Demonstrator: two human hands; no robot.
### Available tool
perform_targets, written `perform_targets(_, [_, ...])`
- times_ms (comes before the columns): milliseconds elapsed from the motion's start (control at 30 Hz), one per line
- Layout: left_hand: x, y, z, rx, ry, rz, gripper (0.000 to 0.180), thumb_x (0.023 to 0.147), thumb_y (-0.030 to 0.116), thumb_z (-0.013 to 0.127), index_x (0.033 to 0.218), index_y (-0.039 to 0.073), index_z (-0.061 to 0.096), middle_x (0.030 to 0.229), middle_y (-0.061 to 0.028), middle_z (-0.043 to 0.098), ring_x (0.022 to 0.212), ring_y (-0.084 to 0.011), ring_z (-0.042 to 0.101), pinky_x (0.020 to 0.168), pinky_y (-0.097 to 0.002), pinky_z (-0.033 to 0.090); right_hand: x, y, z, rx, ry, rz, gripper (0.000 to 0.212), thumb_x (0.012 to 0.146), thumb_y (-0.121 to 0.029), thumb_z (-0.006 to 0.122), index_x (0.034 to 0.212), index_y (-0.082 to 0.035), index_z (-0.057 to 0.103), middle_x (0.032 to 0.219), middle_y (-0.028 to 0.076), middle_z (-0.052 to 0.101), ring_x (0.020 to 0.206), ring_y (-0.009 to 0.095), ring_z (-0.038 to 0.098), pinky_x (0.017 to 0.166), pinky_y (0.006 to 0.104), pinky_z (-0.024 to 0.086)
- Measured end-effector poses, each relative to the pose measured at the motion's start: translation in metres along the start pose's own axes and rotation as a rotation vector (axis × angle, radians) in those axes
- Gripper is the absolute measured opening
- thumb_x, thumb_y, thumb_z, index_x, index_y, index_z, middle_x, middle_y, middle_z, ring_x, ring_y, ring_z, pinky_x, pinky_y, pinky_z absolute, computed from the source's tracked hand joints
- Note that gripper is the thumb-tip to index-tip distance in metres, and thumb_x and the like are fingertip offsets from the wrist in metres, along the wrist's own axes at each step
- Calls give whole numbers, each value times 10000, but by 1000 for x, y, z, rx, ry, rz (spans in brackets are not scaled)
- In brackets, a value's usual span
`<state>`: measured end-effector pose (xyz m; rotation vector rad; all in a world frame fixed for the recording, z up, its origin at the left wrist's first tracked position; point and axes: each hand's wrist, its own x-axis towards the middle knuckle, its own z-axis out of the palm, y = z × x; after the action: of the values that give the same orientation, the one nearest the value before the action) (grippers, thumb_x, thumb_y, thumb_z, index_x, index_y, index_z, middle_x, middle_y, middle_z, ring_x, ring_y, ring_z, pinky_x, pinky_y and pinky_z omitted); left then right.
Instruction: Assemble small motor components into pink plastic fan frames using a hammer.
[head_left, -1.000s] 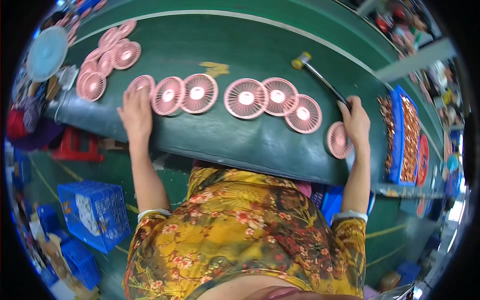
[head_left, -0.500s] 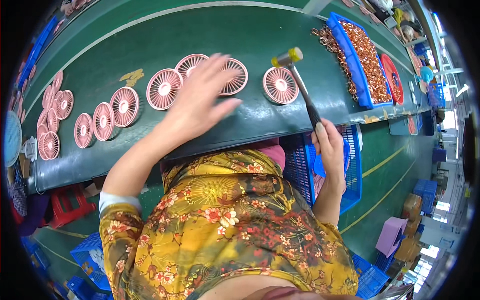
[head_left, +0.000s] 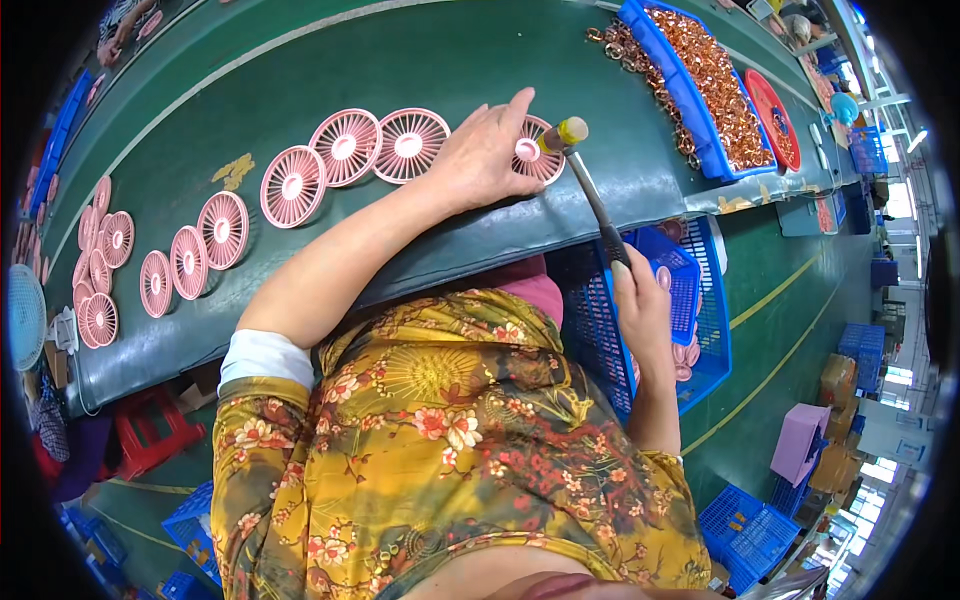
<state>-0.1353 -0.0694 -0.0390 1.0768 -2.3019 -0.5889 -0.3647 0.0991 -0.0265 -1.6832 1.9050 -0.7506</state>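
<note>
My left hand rests at the rightmost pink round grille, its thumb and fingers spanning the near and far sides of the rim. The hand hides the left part of that grille. My right hand is wrapped round the dark handle of a mallet. The mallet's yellow-sided head sits over the right side of the grille, by its hub; whether it touches cannot be made out. Just left of my left hand lies another pink grille, with several more strung out leftward along the green table.
A blue tray heaped with copper-coloured rings stands at the right, loose rings along its left side. Beyond it is a red round tray. Blue baskets with pink parts sit below the table edge. Pink grilles are clustered at the far left.
My left hand has moved right, from above the middle grilles to the rightmost one. The mallet head has come down and left over that grille. The view has shifted a little.
</note>
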Motion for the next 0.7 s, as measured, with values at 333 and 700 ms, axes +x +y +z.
perform_targets(333, [-2, 4, -3, -112, -21, -117, 1059, 662, 300, 826, 1457, -3, 195, 1264, -250, 527, 1182, -379, 511, 1021, -426, 418, 18, -15, 9, -163, -82, -57, 353, 955, -166, 537, 1287, -48, 512, 885, 238, 646, 770, 369, 663, 655, 376, 509])
perform_targets(700, [-50, -48, -90, 365, -91, -88, 1048, 655, 356, 816, 1487, 113, 226, 1370, -249, 461, 1379, -412, 296, 1167, -513, 156, -12, -8, 1, 278, -339, -34, 311, 952, -113, 544, 1251, -30, 544, 713, 35, 565, 618, 91, 548, 582, 251, 462])
